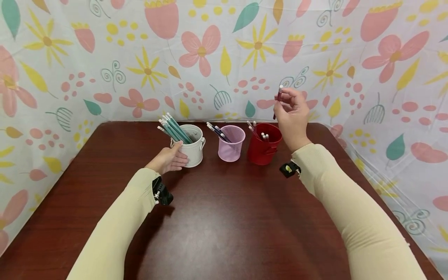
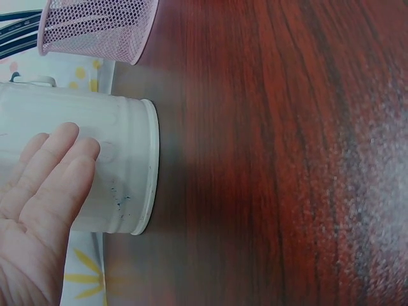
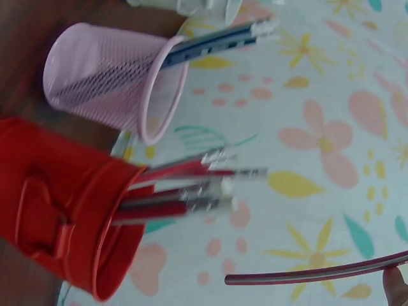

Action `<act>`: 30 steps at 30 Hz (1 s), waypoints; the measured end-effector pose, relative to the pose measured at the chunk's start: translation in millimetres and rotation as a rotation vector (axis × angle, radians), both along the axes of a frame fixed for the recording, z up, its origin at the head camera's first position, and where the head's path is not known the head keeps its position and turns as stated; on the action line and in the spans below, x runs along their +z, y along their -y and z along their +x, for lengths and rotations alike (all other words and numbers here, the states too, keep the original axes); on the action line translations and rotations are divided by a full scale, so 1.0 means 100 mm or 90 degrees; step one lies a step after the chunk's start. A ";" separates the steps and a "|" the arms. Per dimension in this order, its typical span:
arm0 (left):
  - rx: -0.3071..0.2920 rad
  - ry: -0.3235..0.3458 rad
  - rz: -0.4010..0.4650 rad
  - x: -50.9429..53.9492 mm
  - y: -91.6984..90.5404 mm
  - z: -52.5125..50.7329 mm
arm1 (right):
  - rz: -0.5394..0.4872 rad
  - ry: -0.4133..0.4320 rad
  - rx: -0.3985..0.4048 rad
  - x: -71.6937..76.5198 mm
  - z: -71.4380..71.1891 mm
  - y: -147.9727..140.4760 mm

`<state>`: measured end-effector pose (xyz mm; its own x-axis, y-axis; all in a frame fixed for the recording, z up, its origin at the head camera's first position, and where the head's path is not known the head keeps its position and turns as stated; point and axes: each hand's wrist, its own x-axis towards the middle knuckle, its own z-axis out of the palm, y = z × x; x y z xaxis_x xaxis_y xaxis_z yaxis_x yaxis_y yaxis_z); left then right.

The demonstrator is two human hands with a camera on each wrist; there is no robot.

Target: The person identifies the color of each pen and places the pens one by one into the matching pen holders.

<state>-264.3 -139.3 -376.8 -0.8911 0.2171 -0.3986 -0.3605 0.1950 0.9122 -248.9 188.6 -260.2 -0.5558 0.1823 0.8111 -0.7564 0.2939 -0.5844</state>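
My right hand (image 1: 292, 112) pinches a dark red pencil (image 1: 280, 93) with a white eraser, raised above and right of the red bucket (image 1: 260, 149). In the right wrist view the pencil (image 3: 306, 275) hangs clear of that bucket, its lower end unsharpened. Several red pencils (image 3: 172, 209) with white erasers lean inside the bucket. My left hand (image 1: 170, 158) rests on the side of a white bucket (image 1: 194, 153). Its fingers lie straight along the wall of the white bucket (image 2: 131, 166) in the left wrist view. Several green pencils (image 1: 176, 128) lean out of it.
Between the two buckets stands a pink mesh cup (image 1: 230, 151) holding several dark blue pencils (image 1: 216, 131). All three containers stand in a row near the back of the dark wooden table (image 1: 217, 217). A flower-patterned cloth (image 1: 168, 77) hangs behind and along the sides.
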 end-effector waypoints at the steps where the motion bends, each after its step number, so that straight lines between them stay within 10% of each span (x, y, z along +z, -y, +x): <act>1: -0.003 0.000 0.001 0.00 0.00 0.00 | -0.003 0.002 -0.008 -0.01 -0.02 -0.02; 10: 0.000 0.000 -0.002 -0.01 0.01 0.00 | 0.081 0.045 -0.072 -0.12 -0.16 -0.20; 30: -0.003 -0.001 -0.003 -0.02 0.00 -0.02 | 0.198 0.277 -0.084 -0.93 -0.28 -0.46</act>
